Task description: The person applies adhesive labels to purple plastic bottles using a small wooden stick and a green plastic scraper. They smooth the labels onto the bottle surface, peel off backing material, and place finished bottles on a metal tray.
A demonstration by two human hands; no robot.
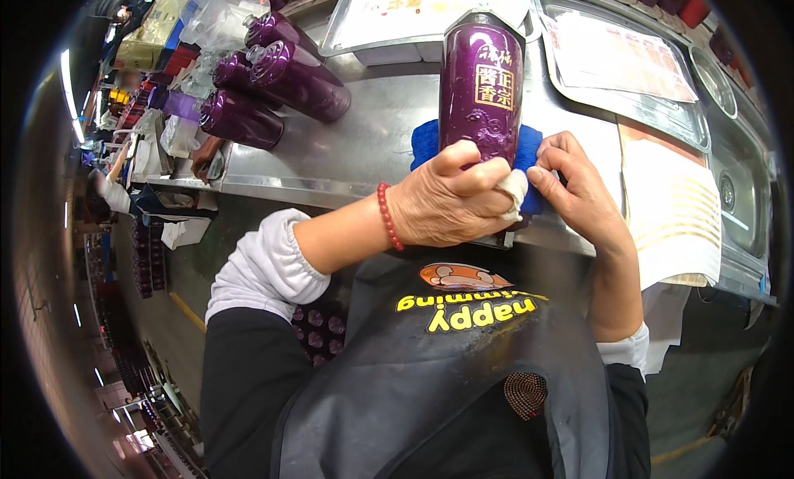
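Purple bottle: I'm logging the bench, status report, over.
Left hand closed on white cloth, hiding near end of purple bottle. Right hand alongside, grip unclear. Blue cloth showing either side of bottle.

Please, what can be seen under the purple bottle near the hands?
A blue cloth shows at both sides of the purple bottle. The bottle and the left hand cover whatever lies directly beneath, so I cannot tell if the cloth continues there.

Loc.: prob. factory workshop, from where I'm standing. One purple btl (482, 119) is getting hand-worked at metal bench (376, 140); similar btls (302, 81) are standing nearby; trays (653, 122) are holding printed sheets (620, 61); rows of purple items (142, 260) are running alongside; tube lts. (69, 84) are glowing.
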